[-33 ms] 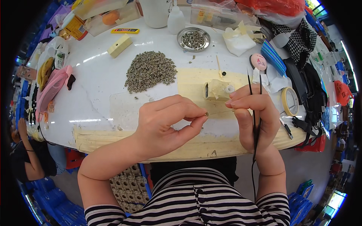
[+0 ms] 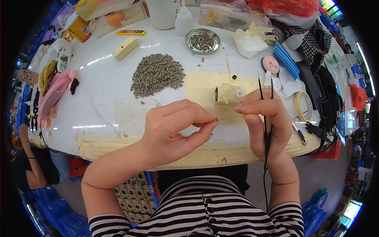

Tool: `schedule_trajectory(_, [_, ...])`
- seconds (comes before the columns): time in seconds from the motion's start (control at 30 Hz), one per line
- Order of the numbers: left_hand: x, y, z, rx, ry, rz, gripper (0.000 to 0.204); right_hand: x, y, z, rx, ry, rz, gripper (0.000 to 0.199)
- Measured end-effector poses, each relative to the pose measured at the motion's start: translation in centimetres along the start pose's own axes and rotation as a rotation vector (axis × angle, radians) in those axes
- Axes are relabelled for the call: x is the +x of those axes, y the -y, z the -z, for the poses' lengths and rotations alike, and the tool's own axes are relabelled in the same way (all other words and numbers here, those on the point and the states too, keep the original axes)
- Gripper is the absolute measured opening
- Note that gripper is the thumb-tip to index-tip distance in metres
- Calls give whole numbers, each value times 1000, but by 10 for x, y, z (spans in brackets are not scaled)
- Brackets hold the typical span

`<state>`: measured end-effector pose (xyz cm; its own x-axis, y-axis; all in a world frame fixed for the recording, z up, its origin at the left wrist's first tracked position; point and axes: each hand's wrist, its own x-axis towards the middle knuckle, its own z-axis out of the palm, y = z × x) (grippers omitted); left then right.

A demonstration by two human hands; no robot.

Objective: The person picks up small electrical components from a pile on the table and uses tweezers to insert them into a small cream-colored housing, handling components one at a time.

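Between the thumb and forefinger of my left hand (image 2: 175, 128) is a tiny metal part (image 2: 216, 119), pinched at the fingertips. A fine wire-like strand (image 2: 231, 117) runs from it toward my right hand (image 2: 268, 122), whose thumb and forefinger are pressed together at its other end. Black tweezers (image 2: 265, 118) also rest in the right hand, tips pointing up and apart, with nothing between them. Just beyond the fingers stands a small block wrapped in cream tape (image 2: 228, 94), with a white round piece on it. A heap of small metal parts (image 2: 158, 74) lies farther left.
A metal dish (image 2: 202, 41) of similar parts sits at the back, near a white squeeze bottle (image 2: 184, 21). Left are a pale block (image 2: 125, 48) and a pink mesh case (image 2: 57, 94). A tape roll (image 2: 303, 106) and a knife (image 2: 300, 134) lie right.
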<state>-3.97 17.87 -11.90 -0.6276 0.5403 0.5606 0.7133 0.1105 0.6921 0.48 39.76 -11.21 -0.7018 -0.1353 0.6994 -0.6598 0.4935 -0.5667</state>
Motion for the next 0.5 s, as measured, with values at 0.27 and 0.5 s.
schedule_trajectory(0.27, [0,-1,0,-4,-1,5,20,1,0,-3,-6,-2,27,16])
schedule_trajectory(0.5, [-1,0,0,-4,-1,4,19,1,0,-3,-7,-7,19,16])
